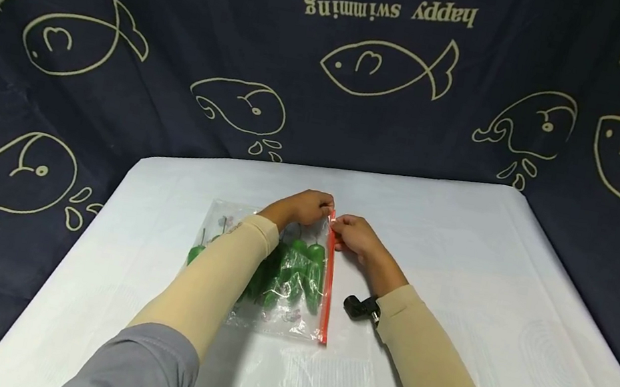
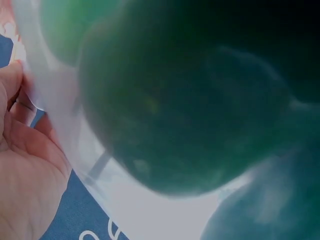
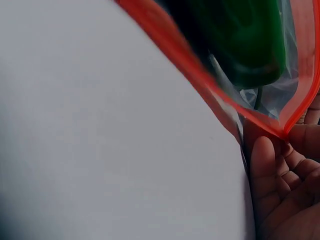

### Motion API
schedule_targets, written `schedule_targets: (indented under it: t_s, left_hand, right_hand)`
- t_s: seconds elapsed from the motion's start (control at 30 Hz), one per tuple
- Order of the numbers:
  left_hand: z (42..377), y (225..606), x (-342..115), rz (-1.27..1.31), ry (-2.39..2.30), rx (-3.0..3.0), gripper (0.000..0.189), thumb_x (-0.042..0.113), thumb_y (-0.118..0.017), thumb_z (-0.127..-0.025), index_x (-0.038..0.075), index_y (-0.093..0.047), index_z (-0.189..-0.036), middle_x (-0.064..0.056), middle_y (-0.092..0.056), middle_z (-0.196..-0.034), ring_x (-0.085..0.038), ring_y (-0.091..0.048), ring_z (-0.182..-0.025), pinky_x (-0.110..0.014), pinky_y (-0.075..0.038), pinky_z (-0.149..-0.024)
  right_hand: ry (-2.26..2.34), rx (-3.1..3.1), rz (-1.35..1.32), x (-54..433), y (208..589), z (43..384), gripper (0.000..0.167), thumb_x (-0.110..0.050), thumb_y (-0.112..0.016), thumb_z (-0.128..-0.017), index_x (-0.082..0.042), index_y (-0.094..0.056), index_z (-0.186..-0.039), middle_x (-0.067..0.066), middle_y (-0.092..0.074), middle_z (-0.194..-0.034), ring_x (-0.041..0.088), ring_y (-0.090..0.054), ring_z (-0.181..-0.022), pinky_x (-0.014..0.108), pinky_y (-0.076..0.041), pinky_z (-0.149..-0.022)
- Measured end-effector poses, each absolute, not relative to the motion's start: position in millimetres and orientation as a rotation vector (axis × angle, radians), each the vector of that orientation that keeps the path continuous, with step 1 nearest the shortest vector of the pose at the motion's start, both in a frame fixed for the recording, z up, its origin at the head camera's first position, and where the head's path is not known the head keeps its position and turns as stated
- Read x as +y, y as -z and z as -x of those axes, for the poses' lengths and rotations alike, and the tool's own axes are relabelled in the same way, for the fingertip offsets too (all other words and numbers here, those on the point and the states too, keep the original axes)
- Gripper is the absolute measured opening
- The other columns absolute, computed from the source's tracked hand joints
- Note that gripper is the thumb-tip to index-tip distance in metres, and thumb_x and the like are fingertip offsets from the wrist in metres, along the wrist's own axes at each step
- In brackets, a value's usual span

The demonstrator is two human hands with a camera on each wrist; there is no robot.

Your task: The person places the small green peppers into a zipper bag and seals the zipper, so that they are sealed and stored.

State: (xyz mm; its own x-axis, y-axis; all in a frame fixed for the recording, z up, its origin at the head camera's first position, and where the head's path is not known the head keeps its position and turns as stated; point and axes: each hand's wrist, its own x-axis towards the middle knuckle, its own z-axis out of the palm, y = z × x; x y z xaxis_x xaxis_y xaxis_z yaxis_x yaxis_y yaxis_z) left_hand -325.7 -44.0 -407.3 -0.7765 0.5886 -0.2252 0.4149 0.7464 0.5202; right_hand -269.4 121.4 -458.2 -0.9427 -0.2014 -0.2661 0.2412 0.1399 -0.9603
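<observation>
A clear zip bag [image 1: 301,329] with a red zip strip [image 1: 328,298] along its right edge lies on the table. Several green peppers [image 1: 297,273] are inside. At the far end of the strip, my left hand [image 1: 306,206] pinches the bag's corner with bent fingers. Just right of it, my right hand [image 1: 358,235] pinches the red edge. In the right wrist view, the two red edges spread apart and meet at the fingers, with a pepper [image 3: 245,40] between them. Blurred green peppers [image 2: 170,130] seen through plastic fill most of the left wrist view.
A white cloth covers the table [image 1: 460,244]. Behind and beside it hangs a dark blue curtain [image 1: 179,17] with fish and whale drawings. A small black device [image 1: 360,307] sits at my right wrist. My left forearm crosses over part of the bag.
</observation>
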Motion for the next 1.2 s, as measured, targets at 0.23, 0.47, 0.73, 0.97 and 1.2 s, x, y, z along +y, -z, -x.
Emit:
schedule_targets:
  t_s: [0.23, 0.47, 0.73, 0.97, 1.2]
  left_hand:
    - [325.1, 404.1, -44.3, -0.756, -0.650, 2.551, 0.017, 0.017, -0.044, -0.106, 0.008, -0.056, -0.098, -0.001, -0.045, -0.076, -0.015, -0.046, -0.067, -0.028, -0.040, -0.060]
    - [325.1, 399.1, -45.6, -0.738, -0.632, 2.493, 0.019, 0.020, -0.045, -0.106, 0.008, -0.060, -0.105, -0.004, -0.054, -0.087, -0.014, -0.050, -0.067, -0.028, -0.044, -0.060]
    - [323.2, 399.5, -42.7, -0.743, -0.644, 2.486, 0.018, 0.019, -0.044, -0.106, 0.010, -0.058, -0.102, -0.003, -0.050, -0.083, -0.014, -0.047, -0.062, -0.028, -0.043, -0.056]
    - [321.5, 401.0, -40.9, -0.736, -0.633, 2.507, 0.017, 0.018, -0.043, -0.106, 0.010, -0.057, -0.101, -0.002, -0.049, -0.081, -0.015, -0.049, -0.063, -0.027, -0.044, -0.058]
    - [321.0, 397.7, -42.4, -0.735, -0.625, 2.512, 0.019, 0.018, -0.041, -0.107, 0.009, -0.057, -0.103, -0.002, -0.049, -0.081, -0.015, -0.050, -0.063, -0.028, -0.045, -0.058]
  right_hand:
    - [1.867, 2.087, -0.028, 119.7, 457.1, 263.7, 0.019, -0.009, -0.051, -0.102, 0.006, -0.061, -0.099, 0.003, -0.058, -0.074, 0.011, -0.056, -0.065, 0.020, -0.052, -0.057]
    - [1.890, 2.104, -0.009, 119.5, 460.7, 265.7, 0.017, -0.011, -0.053, -0.102, 0.004, -0.060, -0.100, 0.002, -0.056, -0.075, 0.011, -0.054, -0.066, 0.021, -0.051, -0.057]
    - [1.918, 2.101, -0.022, 120.4, 460.7, 267.1, 0.024, -0.015, -0.055, -0.102, 0.008, -0.062, -0.107, 0.003, -0.056, -0.076, 0.011, -0.054, -0.065, 0.021, -0.052, -0.057]
    - [1.909, 2.092, -0.033, 121.7, 461.0, 267.3, 0.024, -0.013, -0.054, -0.101, 0.009, -0.062, -0.107, 0.002, -0.058, -0.074, 0.011, -0.056, -0.063, 0.021, -0.053, -0.056]
    - [1.892, 2.069, -0.038, 122.2, 458.2, 263.6, 0.020, -0.012, -0.054, -0.100, 0.006, -0.062, -0.102, 0.004, -0.058, -0.072, 0.012, -0.056, -0.060, 0.022, -0.053, -0.053]
